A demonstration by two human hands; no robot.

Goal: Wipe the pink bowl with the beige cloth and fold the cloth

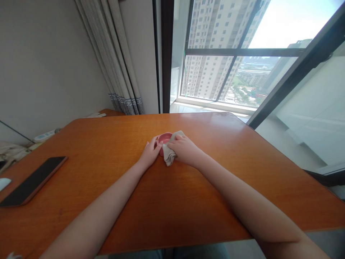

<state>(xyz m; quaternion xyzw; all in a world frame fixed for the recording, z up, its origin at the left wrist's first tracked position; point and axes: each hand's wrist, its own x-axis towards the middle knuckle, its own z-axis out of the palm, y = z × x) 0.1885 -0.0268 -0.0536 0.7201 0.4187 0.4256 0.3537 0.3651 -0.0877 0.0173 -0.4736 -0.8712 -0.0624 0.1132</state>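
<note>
A small pink cup [165, 137] sits on the wooden table [167, 201], its round opening facing up toward me. My left hand [151, 151] grips its left side, with thumb and fingers wrapped around the wall. In my right hand [184, 148] is a folded beige cloth [169, 155], pressed against the cup's right rim and side. Part of the cloth hangs down in front of the cup. The cup's right side is hidden behind the cloth and my fingers.
A flat dark panel with a reddish-brown edge [35, 181] lies on the table at left, beside a white object [4, 183] cut off by the frame. A grey curtain [115, 64] hangs behind the table's far left. Glass windows [212, 75] stand beyond the far right.
</note>
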